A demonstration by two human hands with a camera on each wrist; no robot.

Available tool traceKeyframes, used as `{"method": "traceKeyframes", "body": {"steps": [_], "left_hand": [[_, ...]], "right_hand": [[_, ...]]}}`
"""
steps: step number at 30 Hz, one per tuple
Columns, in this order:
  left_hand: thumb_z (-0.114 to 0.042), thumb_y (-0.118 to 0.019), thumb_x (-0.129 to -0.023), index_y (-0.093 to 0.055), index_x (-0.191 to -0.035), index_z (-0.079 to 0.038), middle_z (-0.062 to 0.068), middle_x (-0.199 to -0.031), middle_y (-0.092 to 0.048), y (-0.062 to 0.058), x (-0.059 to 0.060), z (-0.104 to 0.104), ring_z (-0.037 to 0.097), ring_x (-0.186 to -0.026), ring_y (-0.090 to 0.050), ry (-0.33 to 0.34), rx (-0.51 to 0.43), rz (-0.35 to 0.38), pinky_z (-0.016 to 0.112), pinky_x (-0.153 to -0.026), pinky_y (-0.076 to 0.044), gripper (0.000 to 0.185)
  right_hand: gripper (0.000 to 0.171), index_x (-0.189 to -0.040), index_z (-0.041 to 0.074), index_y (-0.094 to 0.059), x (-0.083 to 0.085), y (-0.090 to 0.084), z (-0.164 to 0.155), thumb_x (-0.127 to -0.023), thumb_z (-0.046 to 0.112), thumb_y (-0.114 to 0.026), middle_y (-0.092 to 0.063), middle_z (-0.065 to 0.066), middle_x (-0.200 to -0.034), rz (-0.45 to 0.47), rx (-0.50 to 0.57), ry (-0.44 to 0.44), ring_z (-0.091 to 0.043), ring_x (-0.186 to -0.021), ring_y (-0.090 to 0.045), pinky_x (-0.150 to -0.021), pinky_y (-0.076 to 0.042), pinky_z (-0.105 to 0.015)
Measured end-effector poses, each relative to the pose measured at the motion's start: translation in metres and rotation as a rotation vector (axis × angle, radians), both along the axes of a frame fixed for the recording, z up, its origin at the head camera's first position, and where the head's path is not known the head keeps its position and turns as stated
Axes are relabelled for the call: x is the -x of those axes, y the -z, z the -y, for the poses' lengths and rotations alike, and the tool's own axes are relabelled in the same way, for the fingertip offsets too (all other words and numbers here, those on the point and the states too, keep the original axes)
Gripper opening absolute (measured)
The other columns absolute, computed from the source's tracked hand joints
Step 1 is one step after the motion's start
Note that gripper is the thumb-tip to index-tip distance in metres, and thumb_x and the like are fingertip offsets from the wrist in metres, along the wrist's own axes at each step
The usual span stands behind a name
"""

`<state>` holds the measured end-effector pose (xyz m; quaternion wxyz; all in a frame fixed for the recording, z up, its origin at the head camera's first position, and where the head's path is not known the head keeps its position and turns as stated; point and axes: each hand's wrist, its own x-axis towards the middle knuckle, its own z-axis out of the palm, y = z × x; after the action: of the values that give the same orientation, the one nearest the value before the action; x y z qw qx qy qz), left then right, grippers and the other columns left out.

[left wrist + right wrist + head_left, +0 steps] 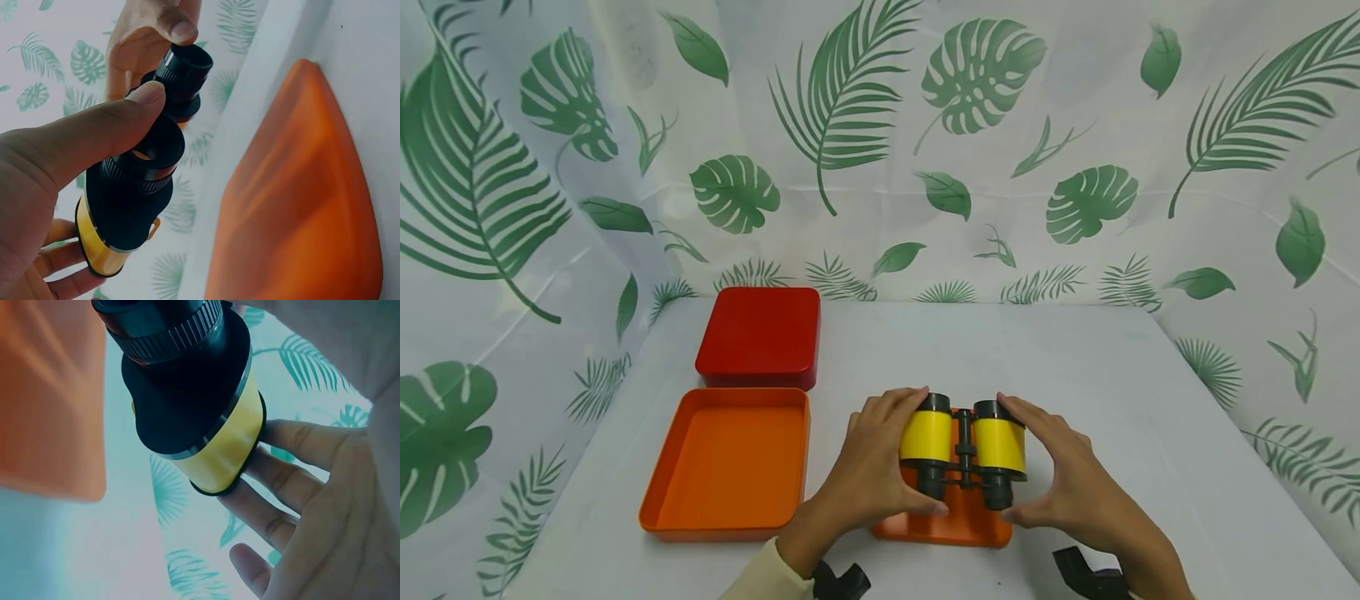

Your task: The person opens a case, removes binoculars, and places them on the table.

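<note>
1. Together, our left hand [868, 475] and right hand [1063, 475] hold the yellow-and-black plastic toy binoculars [964, 450] between them, fingers curled round each barrel.
2. Under our hands lies a shallow orange plastic tray [951, 521]; the binoculars sit just above it.
3. Left of our left hand, an open orange plastic box [726, 462] holds nothing.
4. Beyond it sits a red square plastic lid [760, 336].

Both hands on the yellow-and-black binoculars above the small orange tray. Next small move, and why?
Probably lift straight up a little before going sideways. The left hand and right hand grip the yellow-and-black plastic binoculars from both sides, right over the small orange tray, and whether they still touch it is unclear. The open orange box lies to the left, its red lid behind.
</note>
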<state>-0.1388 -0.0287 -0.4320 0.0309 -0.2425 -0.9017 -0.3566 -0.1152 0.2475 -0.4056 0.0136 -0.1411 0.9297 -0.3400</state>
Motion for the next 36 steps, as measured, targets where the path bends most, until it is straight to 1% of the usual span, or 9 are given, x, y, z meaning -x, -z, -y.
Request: {"method": "traceKeyframes", "body": {"steps": [5, 11, 13, 20, 22, 26, 29, 31, 36], "left_hand": [[-0.059, -0.099, -0.063, -0.033, -0.167, -0.027, 0.0, -0.163, -0.044, 0.003, 0.002, -0.01, 0.025, -0.142, -0.046, 0.011, 0.016, -0.014, 0.048, -0.108, -0.046, 0.128], [-0.06, -0.099, -0.063, -0.035, -0.166, -0.025, 0.0, -0.163, -0.045, 0.007, 0.006, -0.021, 0.024, -0.143, -0.046, 0.022, 0.018, -0.022, 0.057, -0.121, -0.04, 0.127], [-0.061, -0.098, -0.063, -0.035, -0.166, -0.025, -0.001, -0.163, -0.045, 0.008, 0.008, -0.025, 0.024, -0.144, -0.046, 0.026, 0.024, -0.02, 0.057, -0.123, -0.039, 0.127], [-0.064, -0.098, -0.062, -0.033, -0.167, -0.027, -0.003, -0.162, -0.045, 0.013, 0.011, -0.038, 0.02, -0.141, -0.047, 0.034, 0.034, -0.01, 0.051, -0.12, -0.044, 0.128], [-0.065, -0.098, -0.061, -0.034, -0.167, -0.027, -0.004, -0.161, -0.046, 0.014, 0.012, -0.042, 0.019, -0.139, -0.048, 0.035, 0.04, -0.023, 0.049, -0.119, -0.045, 0.13], [-0.068, -0.097, -0.059, -0.034, -0.167, -0.026, -0.005, -0.16, -0.047, 0.016, 0.012, -0.053, 0.017, -0.138, -0.049, 0.033, 0.07, -0.055, 0.045, -0.117, -0.046, 0.131], [-0.07, -0.097, -0.059, -0.034, -0.167, -0.026, -0.005, -0.16, -0.048, 0.017, 0.013, -0.061, 0.016, -0.138, -0.05, 0.035, 0.083, -0.074, 0.042, -0.114, -0.047, 0.131], [-0.071, -0.096, -0.06, -0.035, -0.167, -0.026, -0.005, -0.16, -0.047, 0.018, 0.014, -0.065, 0.016, -0.138, -0.049, 0.039, 0.086, -0.079, 0.039, -0.112, -0.047, 0.131], [-0.074, -0.094, -0.06, -0.036, -0.166, -0.024, -0.005, -0.159, -0.048, 0.019, 0.016, -0.076, 0.014, -0.137, -0.049, 0.04, 0.118, -0.093, 0.034, -0.106, -0.048, 0.131]], "right_hand": [[0.139, -0.164, 0.045, -0.031, 0.001, 0.0, -0.01, -0.052, 0.018, -0.108, -0.046, -0.01, -0.165, 0.021, -0.002, 0.017, -0.043, -0.145, -0.041, -0.112, -0.023, -0.075], [0.138, -0.164, 0.047, -0.031, 0.002, 0.001, -0.021, -0.053, 0.017, -0.107, -0.045, -0.011, -0.166, 0.059, 0.008, 0.036, -0.047, -0.147, -0.038, -0.109, -0.021, -0.087], [0.138, -0.164, 0.047, -0.031, 0.002, 0.002, -0.024, -0.052, 0.018, -0.107, -0.044, -0.011, -0.166, 0.06, 0.003, 0.039, -0.047, -0.148, -0.038, -0.107, -0.023, -0.09], [0.138, -0.164, 0.048, -0.029, 0.003, 0.005, -0.037, -0.053, 0.022, -0.107, -0.042, -0.014, -0.168, 0.088, -0.013, 0.05, -0.05, -0.148, -0.037, -0.103, -0.026, -0.091], [0.138, -0.164, 0.048, -0.029, 0.002, 0.006, -0.042, -0.054, 0.022, -0.107, -0.04, -0.015, -0.169, 0.098, -0.018, 0.056, -0.051, -0.147, -0.037, -0.102, -0.026, -0.091], [0.138, -0.165, 0.049, -0.027, 0.001, 0.009, -0.053, -0.054, 0.022, -0.107, -0.035, -0.019, -0.171, 0.13, -0.019, 0.068, -0.055, -0.148, -0.033, -0.103, -0.022, -0.092], [0.139, -0.166, 0.047, -0.025, -0.001, 0.011, -0.061, -0.056, 0.023, -0.106, -0.034, -0.02, -0.171, 0.137, -0.032, 0.067, -0.056, -0.148, -0.033, -0.101, -0.027, -0.092], [0.138, -0.167, 0.045, -0.026, -0.001, 0.012, -0.067, -0.056, 0.023, -0.106, -0.034, -0.019, -0.171, 0.126, -0.037, 0.059, -0.056, -0.147, -0.034, -0.097, -0.033, -0.091], [0.137, -0.168, 0.041, -0.025, -0.001, 0.015, -0.079, -0.058, 0.02, -0.104, -0.031, -0.02, -0.172, 0.124, -0.036, 0.042, -0.057, -0.147, -0.033, -0.097, -0.035, -0.09]]}}
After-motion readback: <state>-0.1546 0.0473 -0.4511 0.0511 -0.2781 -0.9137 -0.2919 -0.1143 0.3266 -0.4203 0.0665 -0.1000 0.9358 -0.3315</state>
